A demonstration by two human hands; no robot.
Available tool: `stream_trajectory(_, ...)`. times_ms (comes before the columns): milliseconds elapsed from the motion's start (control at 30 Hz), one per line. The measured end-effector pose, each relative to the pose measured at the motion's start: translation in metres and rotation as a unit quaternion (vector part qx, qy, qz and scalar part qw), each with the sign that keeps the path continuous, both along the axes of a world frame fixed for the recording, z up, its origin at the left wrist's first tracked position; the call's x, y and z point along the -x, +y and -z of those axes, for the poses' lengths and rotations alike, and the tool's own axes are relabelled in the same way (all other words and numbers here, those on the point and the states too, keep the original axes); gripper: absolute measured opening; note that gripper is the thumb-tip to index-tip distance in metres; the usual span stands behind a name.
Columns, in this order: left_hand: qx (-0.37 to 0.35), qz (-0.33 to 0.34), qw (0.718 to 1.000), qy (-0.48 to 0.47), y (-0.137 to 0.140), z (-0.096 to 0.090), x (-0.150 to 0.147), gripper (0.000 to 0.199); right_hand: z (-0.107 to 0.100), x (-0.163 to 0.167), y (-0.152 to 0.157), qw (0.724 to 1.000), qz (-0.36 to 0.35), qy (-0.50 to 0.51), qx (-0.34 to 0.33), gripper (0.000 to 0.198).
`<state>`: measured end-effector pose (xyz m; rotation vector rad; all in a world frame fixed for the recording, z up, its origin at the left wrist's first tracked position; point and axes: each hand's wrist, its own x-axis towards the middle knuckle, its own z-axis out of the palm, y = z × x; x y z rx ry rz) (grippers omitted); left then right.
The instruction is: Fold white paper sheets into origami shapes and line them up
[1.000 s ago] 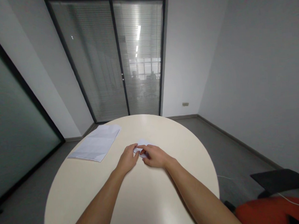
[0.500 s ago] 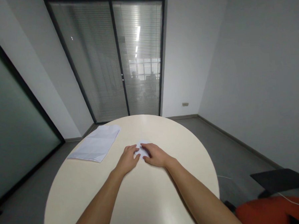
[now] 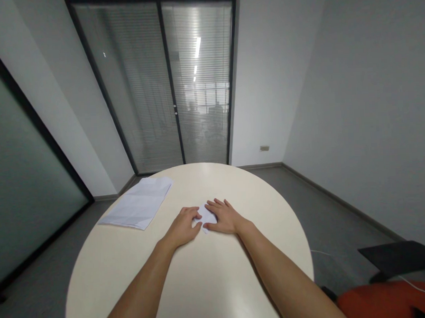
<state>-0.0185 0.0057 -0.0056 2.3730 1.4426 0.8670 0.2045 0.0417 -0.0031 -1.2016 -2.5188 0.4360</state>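
A small folded piece of white paper point(image 3: 207, 215) lies on the round table between my two hands, partly covered by them. My left hand point(image 3: 185, 225) rests at its left edge, fingers bent and the thumb held apart from them, fingertips on the paper. On the right side, my right hand point(image 3: 225, 216) lies flat over the paper with its fingers spread and its thumb near the lower corner. A little tip of the paper pokes out below, between the thumbs.
A stack of larger white sheets point(image 3: 138, 203) lies at the far left of the cream round table point(image 3: 190, 283). An orange-seated chair point(image 3: 387, 301) with a black part stands at the lower right. Beyond the table are glass doors with blinds point(image 3: 204, 131).
My right hand has flattened and spread its fingers, sliding slightly away to the right. More of the small paper shows now. My left hand has stayed nearly in place.
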Motion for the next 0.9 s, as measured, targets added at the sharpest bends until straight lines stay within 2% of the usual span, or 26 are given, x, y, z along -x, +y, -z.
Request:
stream_trajectory(367,-0.013,0.003,1.0,0.015,0.0,-0.002,0.0,0.014,-0.004,0.003,0.003,0.999,0.042,-0.017,0.013,0.063)
stream_trajectory(567,-0.006,0.003,0.999,0.031,-0.001,-0.003,0.001,0.014,-0.005,-0.001,0.001,0.999,0.014,-0.022,0.039,0.089)
stream_trajectory(667,-0.007,0.003,0.999,0.032,-0.001,-0.003,0.002,0.015,-0.004,-0.005,0.003,1.0,0.005,-0.012,0.028,0.092)
stream_trajectory(733,-0.008,0.005,1.0,0.03,-0.001,-0.003,0.001,0.015,-0.004,-0.008,0.005,1.0,-0.007,-0.004,0.01,0.082)
stream_trajectory(900,-0.003,0.002,0.999,0.033,-0.001,-0.004,0.0,0.015,-0.005,-0.024,0.013,0.997,-0.056,0.007,-0.045,0.041)
